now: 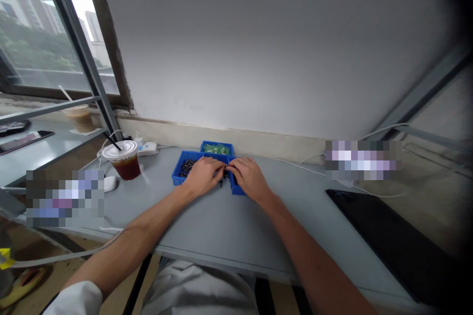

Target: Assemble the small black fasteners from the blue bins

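Observation:
My left hand (pixel 206 175) and my right hand (pixel 248 175) meet fingertip to fingertip over blue plastic bins. Both are closed in a pinch around small dark parts (pixel 226 173), too small to name. Under my left wrist, the left blue bin (pixel 178 179) holds many small black and brass-coloured pieces (pixel 187 167). Another blue bin (pixel 237 190) sits beneath my right hand, which hides most of its inside. Behind them, a blue bin (pixel 203 145) contains green circuit boards (pixel 216 149).
A lidded cup of dark drink (pixel 127 165) stands left of the bins, near a white power strip (pixel 148 148). At right lies a flat black panel (pixel 377 236). White cables (pixel 306 165) run along the wall (pixel 258 83). The grey table's (pixel 221 226) front edge is close to my lap.

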Available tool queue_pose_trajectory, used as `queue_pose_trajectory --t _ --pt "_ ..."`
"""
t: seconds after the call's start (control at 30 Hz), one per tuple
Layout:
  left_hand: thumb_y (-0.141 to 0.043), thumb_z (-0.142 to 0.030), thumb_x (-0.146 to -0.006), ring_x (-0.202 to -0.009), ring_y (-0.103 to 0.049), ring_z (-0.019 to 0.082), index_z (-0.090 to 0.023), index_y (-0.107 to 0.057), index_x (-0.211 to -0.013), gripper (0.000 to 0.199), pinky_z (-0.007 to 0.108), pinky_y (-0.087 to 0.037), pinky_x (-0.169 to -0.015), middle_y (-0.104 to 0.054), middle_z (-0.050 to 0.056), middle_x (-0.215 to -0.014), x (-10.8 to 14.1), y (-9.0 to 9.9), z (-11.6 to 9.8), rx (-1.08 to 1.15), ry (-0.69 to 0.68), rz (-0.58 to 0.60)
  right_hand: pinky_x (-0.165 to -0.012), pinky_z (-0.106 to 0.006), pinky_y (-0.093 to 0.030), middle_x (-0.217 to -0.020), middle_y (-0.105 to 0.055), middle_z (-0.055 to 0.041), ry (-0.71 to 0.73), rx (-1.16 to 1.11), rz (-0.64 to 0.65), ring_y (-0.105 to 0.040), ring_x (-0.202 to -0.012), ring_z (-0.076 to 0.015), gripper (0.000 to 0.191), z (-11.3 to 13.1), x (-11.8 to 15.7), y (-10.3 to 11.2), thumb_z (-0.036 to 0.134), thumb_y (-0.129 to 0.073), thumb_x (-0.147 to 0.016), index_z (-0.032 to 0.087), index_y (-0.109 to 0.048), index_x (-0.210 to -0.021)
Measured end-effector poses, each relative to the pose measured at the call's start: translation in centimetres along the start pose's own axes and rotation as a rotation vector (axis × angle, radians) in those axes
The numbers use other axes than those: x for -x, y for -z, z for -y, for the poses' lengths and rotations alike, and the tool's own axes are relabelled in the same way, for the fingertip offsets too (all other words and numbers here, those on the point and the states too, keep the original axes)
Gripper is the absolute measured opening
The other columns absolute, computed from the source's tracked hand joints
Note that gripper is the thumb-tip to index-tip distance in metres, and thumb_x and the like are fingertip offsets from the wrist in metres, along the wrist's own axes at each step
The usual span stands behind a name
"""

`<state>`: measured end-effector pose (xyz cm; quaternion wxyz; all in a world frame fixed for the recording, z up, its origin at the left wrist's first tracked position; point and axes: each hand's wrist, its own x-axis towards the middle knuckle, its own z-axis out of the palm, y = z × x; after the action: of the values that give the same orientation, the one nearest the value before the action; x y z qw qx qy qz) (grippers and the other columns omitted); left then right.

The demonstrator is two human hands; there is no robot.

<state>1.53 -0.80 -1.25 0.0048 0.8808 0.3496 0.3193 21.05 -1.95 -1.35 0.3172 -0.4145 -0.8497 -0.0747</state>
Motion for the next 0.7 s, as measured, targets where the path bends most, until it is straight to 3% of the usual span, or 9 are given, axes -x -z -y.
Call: queue_pose_trajectory --t 0.1,0.3,0.47,0.7 --pt "-0.05 -0.022 -0.098 -0.089 -0.066 0.02 -0.019 -0.071 -0.095 0.022 0.033 -0.047 -0.085 -0.073 0.005 -0.089 -0.01 -0.01 0.06 0.001 0.002 0.004 -0.086 -0.038 -0.042 -0.1 -0.071 -0.0079 0.01 -0.023 0.009 -0.062 -0.096 -0.0239 0.016 -0.02 0.05 0.05 0.025 -0.047 -0.102 0.021 -0.062 -0.105" --pt "-0.049 -0.022 -0.099 -0.088 -0.065 0.019 -0.019 -0.071 -0.094 0.023 0.032 -0.047 -0.085 -0.072 0.005 -0.09 0.01 -0.1 0.1 -0.013 -0.006 0.011 -0.085 -0.038 -0.042 -0.094 -0.071 -0.0082 0.022 0.033 0.014 -0.062 -0.093 -0.0241 0.023 0.1 0.03 0.16 0.027 -0.043 -0.103 0.02 -0.063 -0.094" --pt "-0.049 -0.022 -0.099 -0.088 -0.065 0.02 -0.018 -0.071 -0.095 0.022 0.032 -0.047 -0.083 -0.072 0.005 -0.089 0.03 -0.12 0.1 -0.016 -0.008 0.013 -0.088 -0.04 -0.042 -0.106 -0.071 -0.0089 0.055 0.013 0.006 -0.062 -0.1 -0.0254 0.018 0.04 0.09 0.09 0.027 -0.047 -0.102 0.02 -0.063 -0.108" --pt "-0.05 -0.022 -0.098 -0.086 -0.065 0.019 -0.018 -0.072 -0.095 0.022 0.032 -0.047 -0.083 -0.072 0.005 -0.088 0.04 -0.16 0.05 -0.006 -0.018 0.01 -0.087 -0.04 -0.041 -0.096 -0.072 -0.0083 0.022 0.063 0.01 -0.063 -0.094 -0.0257 0.021 -0.01 0.02 -0.19 0.026 -0.045 -0.102 0.02 -0.064 -0.095"
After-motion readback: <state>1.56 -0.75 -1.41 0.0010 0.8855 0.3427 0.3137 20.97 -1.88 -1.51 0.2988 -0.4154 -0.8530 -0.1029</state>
